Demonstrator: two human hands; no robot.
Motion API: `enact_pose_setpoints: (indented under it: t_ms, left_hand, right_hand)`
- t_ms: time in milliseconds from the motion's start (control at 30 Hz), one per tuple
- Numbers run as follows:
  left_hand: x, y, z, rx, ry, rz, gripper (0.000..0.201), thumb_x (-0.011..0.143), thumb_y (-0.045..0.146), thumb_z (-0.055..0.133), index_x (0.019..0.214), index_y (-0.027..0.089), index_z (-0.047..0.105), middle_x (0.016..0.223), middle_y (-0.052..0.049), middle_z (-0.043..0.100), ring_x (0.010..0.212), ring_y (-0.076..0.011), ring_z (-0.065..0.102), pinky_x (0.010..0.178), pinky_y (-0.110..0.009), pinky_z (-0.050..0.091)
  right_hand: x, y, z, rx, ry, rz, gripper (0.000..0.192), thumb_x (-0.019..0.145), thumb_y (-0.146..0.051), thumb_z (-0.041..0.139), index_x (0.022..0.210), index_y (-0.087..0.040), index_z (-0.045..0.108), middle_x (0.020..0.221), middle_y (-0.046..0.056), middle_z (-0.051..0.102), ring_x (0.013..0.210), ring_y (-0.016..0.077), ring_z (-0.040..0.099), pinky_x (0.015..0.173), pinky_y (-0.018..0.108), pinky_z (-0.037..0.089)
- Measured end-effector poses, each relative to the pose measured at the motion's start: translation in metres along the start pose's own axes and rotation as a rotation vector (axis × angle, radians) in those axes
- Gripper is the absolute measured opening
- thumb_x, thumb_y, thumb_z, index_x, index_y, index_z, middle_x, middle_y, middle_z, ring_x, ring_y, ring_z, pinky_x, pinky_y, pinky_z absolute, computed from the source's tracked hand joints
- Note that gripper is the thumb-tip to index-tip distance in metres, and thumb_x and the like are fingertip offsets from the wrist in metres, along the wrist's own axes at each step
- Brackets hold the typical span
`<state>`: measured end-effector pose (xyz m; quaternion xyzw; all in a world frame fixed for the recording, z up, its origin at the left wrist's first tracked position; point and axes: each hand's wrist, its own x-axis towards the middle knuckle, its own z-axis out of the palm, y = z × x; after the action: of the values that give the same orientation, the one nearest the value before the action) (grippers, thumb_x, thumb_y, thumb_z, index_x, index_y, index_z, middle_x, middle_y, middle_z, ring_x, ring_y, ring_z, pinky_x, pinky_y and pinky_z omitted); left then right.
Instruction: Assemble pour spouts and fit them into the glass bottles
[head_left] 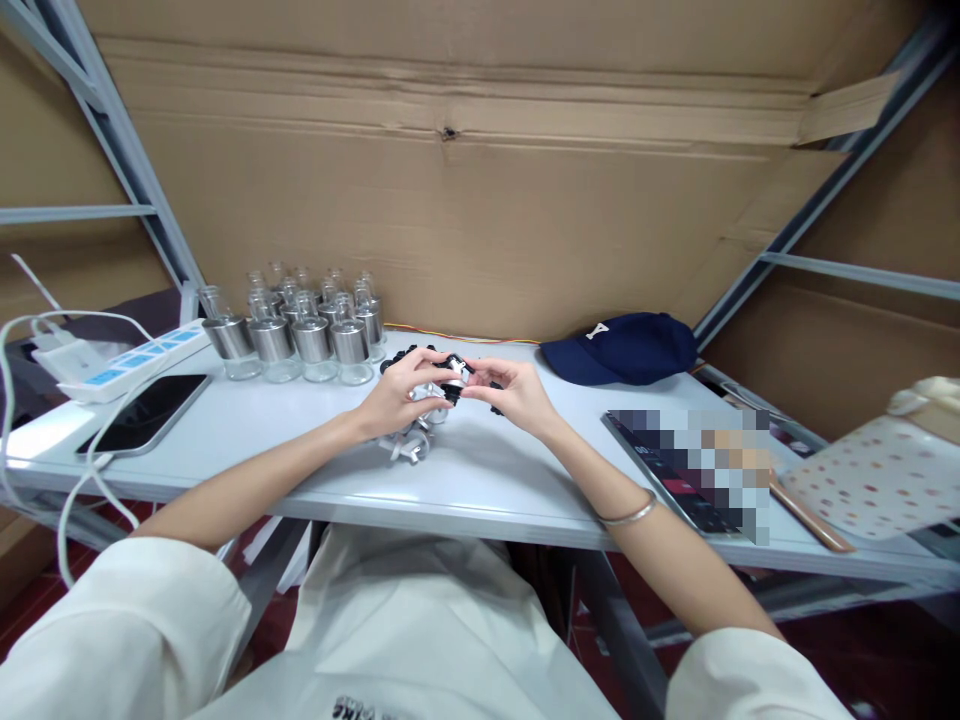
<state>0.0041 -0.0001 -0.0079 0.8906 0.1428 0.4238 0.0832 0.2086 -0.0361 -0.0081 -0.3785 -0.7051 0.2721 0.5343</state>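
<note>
Both left hand (397,392) and right hand (514,392) pinch a small, seemingly black-and-silver pump cap (454,374) above glossy table (495,470)

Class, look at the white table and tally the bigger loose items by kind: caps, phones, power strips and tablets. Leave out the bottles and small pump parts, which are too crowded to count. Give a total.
Navy cap: 1
Phone: 1
Power strip: 1
Tablet: 1
Total: 4
</note>
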Motion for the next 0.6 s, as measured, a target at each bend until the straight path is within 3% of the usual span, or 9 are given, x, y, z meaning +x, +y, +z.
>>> enact_pose_setpoints:
  t_ms: [233,367,600]
  left_hand:
    - [0.0007,-0.0008,0.0013,-0.013,0.032,0.027,0.032,0.078,0.032,0.064,0.105,0.017,0.064,0.11,-0.012,0.056,0.102,-0.0208,0.059,0.087,-0.036,0.049]
    - [0.0023,0.0006,0.0014,-0.056,0.017,0.049,0.028,0.079,0.027,0.063,0.106,0.019,0.062,0.119,-0.012,0.052,0.103,-0.0201,0.06,0.091,-0.038,0.048]
    - [0.0026,0.0022,0.0011,-0.076,-0.034,0.11,0.026,0.082,0.019,0.059,0.107,0.019,0.059,0.128,-0.014,0.048,0.095,-0.0167,0.063,0.088,-0.036,0.051]
  right_hand:
    - [-0.0003,0.0001,-0.0023,-0.052,0.001,-0.017,0.035,0.062,-0.04,0.076,0.086,-0.016,0.066,0.066,0.0,0.064,0.059,0.0122,0.055,0.065,0.03,0.048]
    - [0.0013,-0.0024,-0.0017,0.088,-0.086,0.057,0.045,0.061,-0.041,0.076,0.097,-0.019,0.058,0.075,0.0,0.063,0.068,0.0133,0.059,0.066,0.029,0.049]
    - [0.0003,-0.0067,0.0024,0.117,-0.211,0.183,0.03,0.071,-0.043,0.067,0.084,-0.018,0.056,0.075,0.0,0.061,0.067,0.0117,0.059,0.064,0.027,0.049]
